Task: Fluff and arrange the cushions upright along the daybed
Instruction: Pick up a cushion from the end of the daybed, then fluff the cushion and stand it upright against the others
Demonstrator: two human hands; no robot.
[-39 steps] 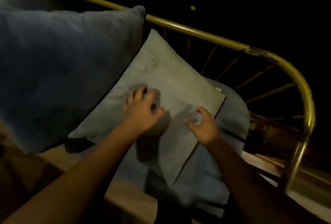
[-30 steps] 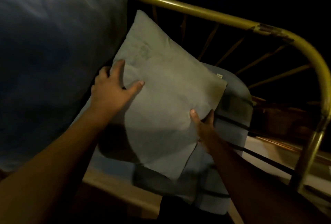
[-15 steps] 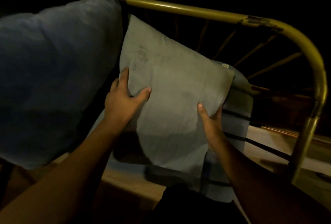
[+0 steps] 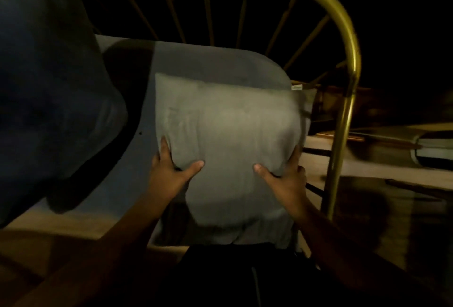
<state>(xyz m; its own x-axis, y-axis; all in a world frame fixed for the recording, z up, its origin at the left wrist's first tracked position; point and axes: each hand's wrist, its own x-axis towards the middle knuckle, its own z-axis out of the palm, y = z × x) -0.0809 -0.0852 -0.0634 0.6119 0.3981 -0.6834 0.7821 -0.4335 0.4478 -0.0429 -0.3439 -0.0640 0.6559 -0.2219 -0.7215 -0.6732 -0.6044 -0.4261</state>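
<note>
A light grey cushion is held square in front of me, lifted off the daybed. My left hand grips its lower left side, thumb pressed into the front. My right hand grips the lower right side the same way. Behind it a blue-grey cushion leans against the brass rail. A large dark blue cushion stands upright at the left, partly overlapping that one in shadow.
The brass daybed frame curves over the top and down the right side, with thin spindles behind the cushions. The tan mattress surface shows at lower left. Right of the frame lies a floor with a dark round object.
The grey cushion has turned from a tilted diamond to a level square and been pulled toward me. Both hands have shifted from its mid sides to its lower sides.
</note>
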